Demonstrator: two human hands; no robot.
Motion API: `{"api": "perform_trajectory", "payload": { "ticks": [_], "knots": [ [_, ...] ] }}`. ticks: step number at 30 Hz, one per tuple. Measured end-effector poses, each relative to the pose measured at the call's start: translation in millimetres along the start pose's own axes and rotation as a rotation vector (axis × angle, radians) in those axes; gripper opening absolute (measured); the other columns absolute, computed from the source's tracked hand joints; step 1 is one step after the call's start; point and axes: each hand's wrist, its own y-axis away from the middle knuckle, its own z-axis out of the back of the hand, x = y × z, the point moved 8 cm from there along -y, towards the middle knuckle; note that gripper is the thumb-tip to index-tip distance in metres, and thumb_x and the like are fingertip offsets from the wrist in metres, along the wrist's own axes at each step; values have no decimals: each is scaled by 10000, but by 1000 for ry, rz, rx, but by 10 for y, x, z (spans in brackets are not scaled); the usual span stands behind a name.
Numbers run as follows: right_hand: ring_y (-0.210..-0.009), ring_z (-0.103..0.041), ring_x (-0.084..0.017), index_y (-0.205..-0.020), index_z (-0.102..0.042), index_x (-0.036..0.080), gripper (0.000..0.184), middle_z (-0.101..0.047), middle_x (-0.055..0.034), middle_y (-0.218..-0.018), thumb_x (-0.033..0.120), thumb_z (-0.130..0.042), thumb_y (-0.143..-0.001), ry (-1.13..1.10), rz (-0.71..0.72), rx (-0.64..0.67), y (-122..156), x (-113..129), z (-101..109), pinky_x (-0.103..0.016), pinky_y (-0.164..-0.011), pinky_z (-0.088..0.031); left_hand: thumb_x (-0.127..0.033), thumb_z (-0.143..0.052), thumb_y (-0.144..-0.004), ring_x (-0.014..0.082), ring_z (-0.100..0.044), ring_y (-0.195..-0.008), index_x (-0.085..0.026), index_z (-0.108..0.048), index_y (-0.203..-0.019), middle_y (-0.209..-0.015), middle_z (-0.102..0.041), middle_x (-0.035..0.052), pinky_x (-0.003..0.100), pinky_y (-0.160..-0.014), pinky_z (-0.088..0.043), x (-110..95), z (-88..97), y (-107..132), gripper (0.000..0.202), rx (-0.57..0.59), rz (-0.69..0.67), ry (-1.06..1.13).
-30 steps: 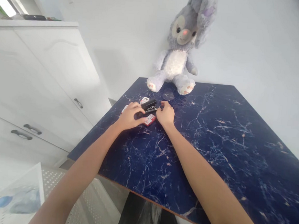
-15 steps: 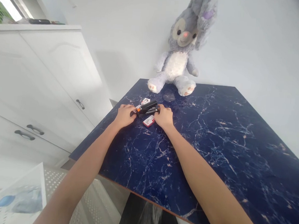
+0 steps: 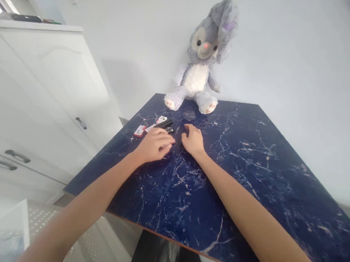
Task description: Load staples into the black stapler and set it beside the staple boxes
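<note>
My left hand (image 3: 155, 145) is over the table just in front of a black stapler (image 3: 165, 125), fingers loosely bent and thumb apart, with nothing visible in it. It hides part of the stapler. Beside the stapler lie a small red-and-white box (image 3: 140, 131), a white card-like piece (image 3: 161, 120) behind it, and another pale piece (image 3: 149, 128) partly covered. To the right, my right hand (image 3: 193, 140) rests near the tabletop with thumb and fingers apart, and I see nothing held there.
A grey plush rabbit (image 3: 196, 78) sits at the back of the blue marbled table (image 3: 234, 184), against the wall. White cabinets (image 3: 38, 96) stand at the left. A white perforated bin (image 3: 3, 234) is at the lower left.
The red-and-white box has gone from in front of the stapler to its left. Both hands have come off the stapler; my left hand is now in front of it. The view has shifted slightly.
</note>
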Motion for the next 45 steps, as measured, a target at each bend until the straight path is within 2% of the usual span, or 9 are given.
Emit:
{"api": "perform_trajectory", "payload": {
  "ticks": [2,5,9,13,16,20,24,28,45],
  "knots": [
    [-1095,-612,-319,-1223,-643,105,419,-703,-149,-1191,123,-486,-835,63,78,0,125,-125,230,-451,-1032,-456,-271,-553,-949,276,-596,-1172,-269,-766,-927,-968,-780,28,508,-1082,-392,-146,-169,-36,213,95,-66,-41],
    [-1098,-600,-315,-1192,-661,127,365,-704,-140,-1171,156,-487,-872,147,209,18,411,-353,670,-457,-1038,-453,-255,-543,-962,314,-583,-1191,-255,-766,-801,-853,-785,26,554,-1091,-369,-41,-222,-54,275,72,30,-148],
    [-1105,-583,-312,-1192,-657,163,318,-702,-117,-1174,211,-487,-928,226,243,-4,814,-679,1267,-472,-1042,-449,-239,-569,-951,311,-586,-1177,-258,-775,-822,-863,-789,18,533,-1061,-416,122,-173,17,244,49,71,-160],
    [-1137,-579,-318,-1227,-648,162,337,-691,-126,-1212,281,-462,-973,271,181,-53,940,-796,1549,-484,-1058,-436,-259,-567,-962,272,-628,-1098,-254,-776,-916,-925,-788,26,492,-1027,-454,-36,-164,4,214,31,21,-104],
    [-1238,-538,-349,-1305,-620,129,427,-613,-173,-1362,351,-411,-1005,349,131,-34,891,-779,1531,-525,-1099,-394,-288,-536,-986,237,-654,-1052,-251,-766,-1017,-1004,-786,33,461,-1013,-477,-321,-300,-163,235,63,13,18],
    [-1362,-435,-406,-1435,-530,149,541,-440,-196,-1546,452,-354,-1022,456,11,38,874,-872,1488,-580,-1069,-406,-370,-462,-1031,242,-605,-1205,-240,-656,-1315,-1358,-668,64,469,-1068,-455,-692,-685,-480,367,193,59,119],
    [-1388,-428,-398,-1450,-527,165,557,-479,-182,-1525,474,-343,-1024,489,-17,218,919,-1031,1425,-570,-1094,-397,-410,-445,-1039,274,-549,-1287,-247,-647,-1340,-1447,-603,74,511,-1121,-401,-916,-994,-609,397,339,-9,133],
    [-1368,-454,-405,-1439,-549,133,588,-493,-201,-1512,490,-335,-1025,505,44,379,939,-1096,1348,-563,-1099,-398,-385,-436,-1046,259,-528,-1331,-238,-672,-1304,-1446,-603,76,490,-1155,-385,-866,-996,-533,379,357,6,188],
    [-1355,-476,-393,-1452,-542,145,629,-505,-195,-1504,521,-265,-1032,576,111,344,952,-1151,1293,-558,-1072,-430,-384,-465,-1036,266,-512,-1361,-225,-664,-1316,-1462,-589,90,484,-1161,-395,-849,-941,-469,379,369,15,210]
  ]
}}
